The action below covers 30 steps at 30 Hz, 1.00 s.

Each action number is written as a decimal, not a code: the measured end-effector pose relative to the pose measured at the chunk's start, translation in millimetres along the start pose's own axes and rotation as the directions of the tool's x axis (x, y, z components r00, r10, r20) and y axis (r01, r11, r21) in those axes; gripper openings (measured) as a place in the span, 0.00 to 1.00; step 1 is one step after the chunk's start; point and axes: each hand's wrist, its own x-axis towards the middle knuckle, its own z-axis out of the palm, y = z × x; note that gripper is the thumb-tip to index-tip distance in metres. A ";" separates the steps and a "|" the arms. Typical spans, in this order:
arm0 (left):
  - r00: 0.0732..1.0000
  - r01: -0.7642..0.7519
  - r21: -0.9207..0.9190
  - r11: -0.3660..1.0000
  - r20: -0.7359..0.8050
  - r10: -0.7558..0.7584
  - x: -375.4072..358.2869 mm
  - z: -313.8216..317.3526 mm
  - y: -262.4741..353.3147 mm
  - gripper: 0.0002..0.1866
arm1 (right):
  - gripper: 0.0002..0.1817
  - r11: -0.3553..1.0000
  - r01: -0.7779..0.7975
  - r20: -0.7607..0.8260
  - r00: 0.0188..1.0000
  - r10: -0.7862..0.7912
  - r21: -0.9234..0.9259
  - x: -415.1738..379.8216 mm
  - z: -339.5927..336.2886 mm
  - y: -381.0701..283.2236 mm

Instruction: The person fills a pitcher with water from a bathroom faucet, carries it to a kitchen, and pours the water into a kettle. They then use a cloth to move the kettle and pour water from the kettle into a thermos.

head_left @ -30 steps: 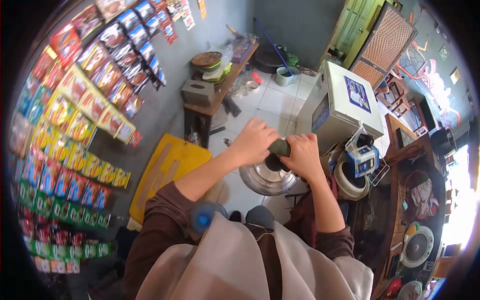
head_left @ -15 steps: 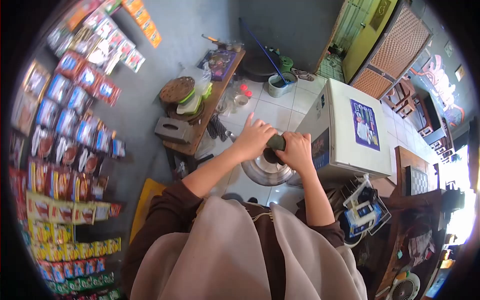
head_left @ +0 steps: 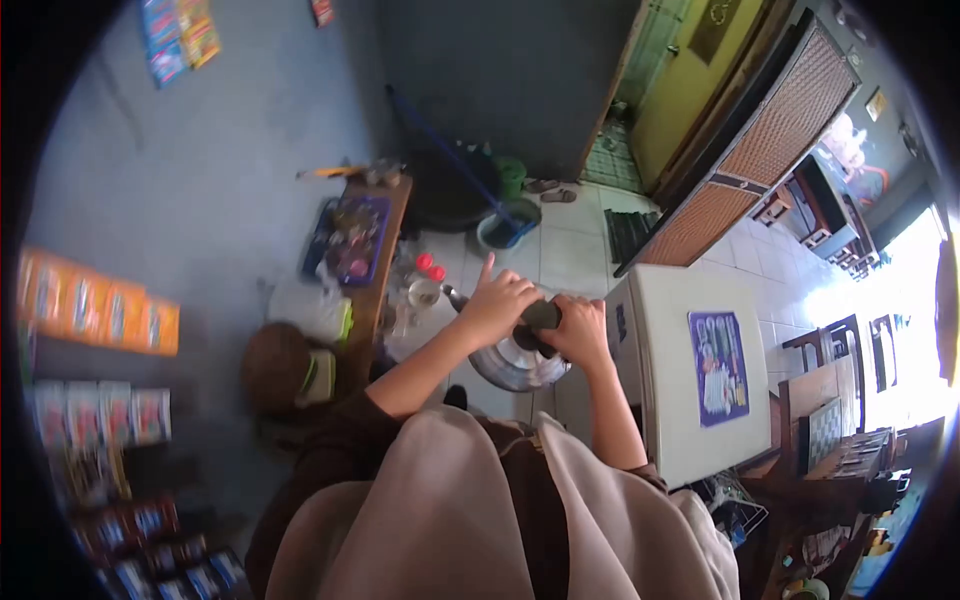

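Note:
A shiny metal kettle (head_left: pixel 518 374) hangs in front of my body, its spout (head_left: pixel 456 298) pointing forward and left. My left hand (head_left: pixel 500 306) is closed on the left end of its dark green handle (head_left: pixel 543 314), with one finger sticking up. My right hand (head_left: pixel 582 330) wraps round the handle's right end. A black part below the handle shows between my hands. The kettle's underside is hidden from me.
To my left, a wooden table (head_left: pixel 392 225) carries a purple tray (head_left: pixel 378 238) and a brown round item (head_left: pixel 275 368). Jars with red lids (head_left: pixel 425 262) stand beside it. A white fridge (head_left: pixel 665 400) is close on my right. Ahead are a bucket (head_left: pixel 497 240) and a woven partition (head_left: pixel 725 190).
I have moved forward with the kettle, so the table, bucket and doorway appear nearer. The hanging sachets have slid back on the left. Both hands keep their hold on the handle.

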 end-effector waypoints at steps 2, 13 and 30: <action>0.998 -0.055 0.017 0.998 0.008 0.055 43.8 5.7 -34.0 0.21 | 0.18 0.999 -0.044 -0.010 0.999 0.044 0.006 41.3 7.5 18.8; 0.981 -0.187 0.001 0.982 0.048 0.187 275.7 61.3 -147.9 0.21 | 0.17 0.984 -0.178 -0.174 0.968 0.181 0.033 234.9 22.0 153.1; 0.917 -0.351 -0.283 0.893 0.090 0.389 652.9 188.6 -212.1 0.22 | 0.20 0.939 -0.334 -0.209 0.927 0.313 -0.075 479.1 -31.3 437.5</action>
